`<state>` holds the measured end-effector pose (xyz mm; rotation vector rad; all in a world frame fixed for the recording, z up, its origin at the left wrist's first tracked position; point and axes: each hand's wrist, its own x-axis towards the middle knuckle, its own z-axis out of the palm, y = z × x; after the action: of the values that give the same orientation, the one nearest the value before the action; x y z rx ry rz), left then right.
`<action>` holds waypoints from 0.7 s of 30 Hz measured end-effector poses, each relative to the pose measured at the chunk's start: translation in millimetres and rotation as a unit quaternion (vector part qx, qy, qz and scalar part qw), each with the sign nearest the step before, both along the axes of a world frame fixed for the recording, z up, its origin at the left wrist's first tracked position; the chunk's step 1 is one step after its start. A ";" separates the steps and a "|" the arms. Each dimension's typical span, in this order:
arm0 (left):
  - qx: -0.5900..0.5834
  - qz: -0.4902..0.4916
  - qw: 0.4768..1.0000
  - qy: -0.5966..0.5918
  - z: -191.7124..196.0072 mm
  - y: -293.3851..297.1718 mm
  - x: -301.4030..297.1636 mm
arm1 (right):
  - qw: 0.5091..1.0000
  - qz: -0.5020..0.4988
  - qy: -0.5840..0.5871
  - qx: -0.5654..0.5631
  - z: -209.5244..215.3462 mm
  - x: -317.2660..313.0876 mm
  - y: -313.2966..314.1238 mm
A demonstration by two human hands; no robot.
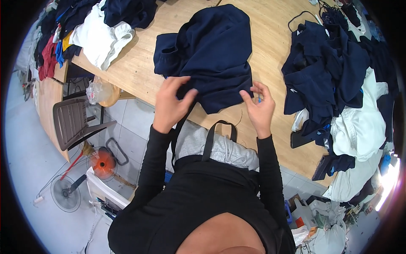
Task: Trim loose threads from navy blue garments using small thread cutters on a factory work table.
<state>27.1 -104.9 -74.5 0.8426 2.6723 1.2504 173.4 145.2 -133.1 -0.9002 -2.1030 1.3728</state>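
Observation:
A dark navy garment (220, 55) lies folded over and wrinkled on the wooden table in front of me. At its near left corner is my left hand (171, 101), with thumb and fingers apart and nothing in them. My right hand (260, 110) is beside the garment's near right corner, fingers curled and thumb apart from the index finger. A small blue thing (259, 100) shows within that hand; its kind is too small to make out. Whether the fingertips touch the cloth is hard to tell.
Navy garments (325, 72) are heaped at the right, with white ones (359, 122) beside them. More white (103, 40) and dark clothes lie at the far left. A dark phone-like slab (301, 139) rests by the right heap. A brown plastic chair (72, 122) and fans (101, 163) stand at left.

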 end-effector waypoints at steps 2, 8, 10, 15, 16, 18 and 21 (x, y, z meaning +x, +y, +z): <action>-0.131 -0.086 0.988 0.012 -10.8 4.3 -12.0 | 0.995 0.063 -0.033 -0.070 -4.5 -4.2 -0.1; 0.139 -0.122 0.903 -0.387 25.1 31.1 11.6 | 0.987 -0.065 0.014 0.149 59.5 16.0 46.4; 0.298 -0.117 0.790 -0.523 24.9 51.8 22.8 | 0.980 -0.136 0.034 0.140 72.1 20.8 55.7; 0.293 -0.132 0.727 -0.607 37.9 80.4 47.1 | 1.000 0.006 0.008 0.001 123.9 45.8 5.5; 0.269 -0.140 0.736 -0.605 39.2 83.1 51.0 | 1.000 0.016 0.018 -0.007 127.2 44.9 -7.9; 0.259 -0.157 0.759 -0.577 36.8 82.4 58.9 | 0.999 0.023 0.022 -0.027 125.6 38.9 -23.2; 0.234 -0.185 0.801 -0.519 42.5 81.6 65.3 | 0.998 0.037 0.040 -0.026 113.0 35.7 -30.9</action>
<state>92.5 -23.3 -32.0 0.4328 1.2914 1.6141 209.1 114.4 -20.1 -0.7816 -2.0677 1.4819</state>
